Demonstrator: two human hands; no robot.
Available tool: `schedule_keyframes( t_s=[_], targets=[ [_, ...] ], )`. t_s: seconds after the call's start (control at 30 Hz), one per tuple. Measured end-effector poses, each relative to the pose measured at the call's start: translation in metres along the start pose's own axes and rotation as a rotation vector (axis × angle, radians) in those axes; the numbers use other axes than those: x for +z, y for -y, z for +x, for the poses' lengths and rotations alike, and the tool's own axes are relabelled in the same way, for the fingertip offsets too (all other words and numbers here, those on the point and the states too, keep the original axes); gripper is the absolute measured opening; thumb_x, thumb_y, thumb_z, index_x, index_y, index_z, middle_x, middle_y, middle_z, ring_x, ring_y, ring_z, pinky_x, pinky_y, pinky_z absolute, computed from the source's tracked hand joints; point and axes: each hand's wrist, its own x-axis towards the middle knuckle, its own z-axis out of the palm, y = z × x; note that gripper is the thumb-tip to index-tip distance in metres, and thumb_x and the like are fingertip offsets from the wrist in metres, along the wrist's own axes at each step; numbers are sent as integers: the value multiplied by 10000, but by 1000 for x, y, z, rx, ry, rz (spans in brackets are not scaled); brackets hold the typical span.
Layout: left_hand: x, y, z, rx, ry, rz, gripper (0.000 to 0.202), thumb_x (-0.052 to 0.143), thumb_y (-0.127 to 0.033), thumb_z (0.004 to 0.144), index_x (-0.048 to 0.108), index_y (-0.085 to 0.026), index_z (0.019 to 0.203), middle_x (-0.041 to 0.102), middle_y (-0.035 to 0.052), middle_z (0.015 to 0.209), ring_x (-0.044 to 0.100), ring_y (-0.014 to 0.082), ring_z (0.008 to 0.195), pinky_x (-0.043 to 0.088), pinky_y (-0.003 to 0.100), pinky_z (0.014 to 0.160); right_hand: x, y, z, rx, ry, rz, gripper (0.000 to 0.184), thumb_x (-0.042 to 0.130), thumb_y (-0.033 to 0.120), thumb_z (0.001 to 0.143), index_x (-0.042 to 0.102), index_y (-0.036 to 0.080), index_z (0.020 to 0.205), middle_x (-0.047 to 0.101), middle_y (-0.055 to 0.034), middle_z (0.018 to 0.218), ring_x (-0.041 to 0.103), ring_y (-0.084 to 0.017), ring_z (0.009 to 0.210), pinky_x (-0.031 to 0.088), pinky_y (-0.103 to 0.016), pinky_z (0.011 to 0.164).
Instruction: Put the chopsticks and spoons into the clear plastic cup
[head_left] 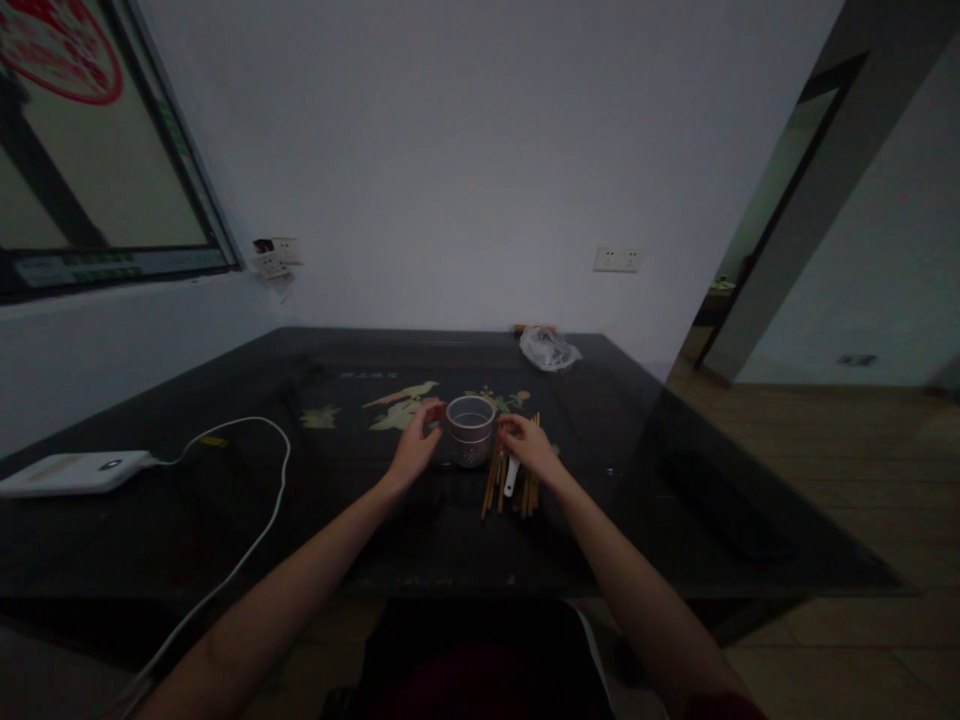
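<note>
A round perforated metal cup point(471, 431) stands upright on the dark glass table point(225, 520). My left hand point(416, 446) curls against the cup's left side, its fingers touching the rim. My right hand point(527, 444) sits just right of the cup, its fingers bent down onto a bundle of wooden chopsticks point(495, 484) lying flat on the table. A white spoon point(511, 477) lies among the chopsticks. Whether the right hand grips any chopstick is too dim to tell.
A white power bank point(73, 472) lies at the table's left with a white cable point(259, 520) looping toward the front edge. A crumpled clear plastic bag point(549, 349) sits at the far edge. Wall sockets point(617, 259) are behind. An open doorway and wooden floor lie to the right.
</note>
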Motion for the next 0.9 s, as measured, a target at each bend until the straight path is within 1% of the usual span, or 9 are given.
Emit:
schedule_keyframes(
  t_s=[0.17, 0.27, 0.33, 0.43, 0.53, 0.6, 0.73, 0.8, 0.9],
  targets=[
    [-10, -22, -2, 128, -160, 70, 266, 473, -176, 819, 533, -183, 1078, 600, 83, 1085, 574, 187, 1029, 472, 362, 878, -10, 1, 5, 30, 1, 94, 201, 504, 131, 771, 636, 155, 922, 679, -21, 730, 636, -122, 609, 483, -197, 525],
    [-12, -37, -8, 328, -245, 184, 203, 441, -191, 862, 555, -177, 1030, 600, 73, 1031, 580, 173, 968, 470, 350, 867, -20, 1, 9, 63, -10, 141, 169, 508, 175, 788, 645, 148, 883, 691, -36, 721, 638, -125, 594, 473, -196, 506],
    [-10, -44, -15, 487, -226, 294, 188, 436, -169, 866, 567, -178, 1000, 601, 64, 999, 568, 175, 965, 457, 358, 881, -28, -1, 11, 74, -46, 155, 169, 509, 203, 795, 647, 140, 869, 695, -44, 710, 633, -126, 568, 469, -201, 501],
    [-1, -49, -28, 667, -77, 417, 216, 426, -125, 855, 576, -185, 999, 606, 59, 966, 557, 179, 967, 454, 353, 863, -41, -5, 15, 61, -136, 137, 169, 507, 213, 792, 649, 138, 847, 701, -45, 698, 624, -122, 548, 467, -201, 506],
    [14, -51, -43, 802, 155, 498, 245, 423, -105, 838, 589, -185, 1000, 619, 65, 932, 564, 175, 914, 457, 336, 817, -53, -11, 18, 38, -217, 95, 169, 515, 209, 781, 655, 138, 844, 706, -50, 700, 634, -130, 577, 478, -209, 538],
    [26, -52, -52, 851, 332, 541, 258, 423, -105, 827, 595, -183, 1003, 630, 72, 935, 567, 174, 901, 454, 332, 812, -60, -14, 19, 32, -271, 41, 177, 520, 206, 777, 662, 140, 859, 712, -55, 720, 652, -143, 627, 492, -221, 583],
    [43, -54, -63, 797, 637, 605, 281, 420, -128, 835, 576, -187, 1062, 620, 89, 1042, 558, 185, 971, 445, 331, 851, -71, -19, 18, 99, -344, -225, 184, 542, 240, 789, 687, 168, 877, 724, -63, 811, 671, -169, 767, 488, -242, 688],
    [48, -54, -65, 742, 712, 612, 282, 412, -148, 855, 559, -191, 1092, 603, 96, 1095, 545, 193, 1022, 433, 344, 892, -72, -19, 16, 169, -332, -397, 182, 556, 270, 798, 698, 189, 878, 723, -71, 875, 666, -183, 844, 472, -249, 724],
    [51, -52, -65, 684, 752, 592, 291, 410, -171, 870, 537, -200, 1130, 580, 99, 1152, 517, 204, 1095, 412, 369, 951, -69, -17, 12, 271, -253, -591, 199, 566, 320, 808, 706, 201, 885, 713, -93, 934, 654, -207, 903, 456, -261, 733]
  ],
)
